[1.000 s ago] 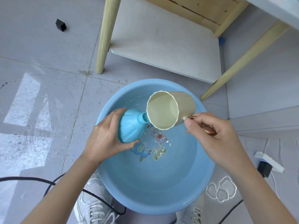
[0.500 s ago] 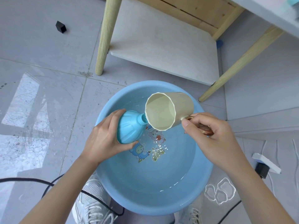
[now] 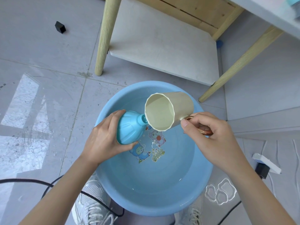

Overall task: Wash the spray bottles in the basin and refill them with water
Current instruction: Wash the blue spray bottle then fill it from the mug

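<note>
A light blue basin [image 3: 203, 184] with shallow water and cartoon stickers on its bottom stands on the floor between my feet. Over it my left hand [image 3: 103, 140] grips a turquoise spray bottle [image 3: 129, 129] with no spray head, tilted so its open neck points right. My right hand [image 3: 209, 137] pinches the copper-coloured handle of a cream cup [image 3: 168, 112]. The cup is tipped on its side, its rim touching the bottle's neck.
A wooden table's legs [image 3: 106, 36] and its white lower shelf [image 3: 164, 46] stand just behind the basin. A black cable [image 3: 48, 184] runs past my white shoes. A small black block [image 3: 60, 27] lies far left; a white power strip [image 3: 266, 163] lies at the right.
Both hands, bottle and cup have hardly moved; the cup stays tipped against the bottle's neck. The water ripples in the basin have shifted slightly.
</note>
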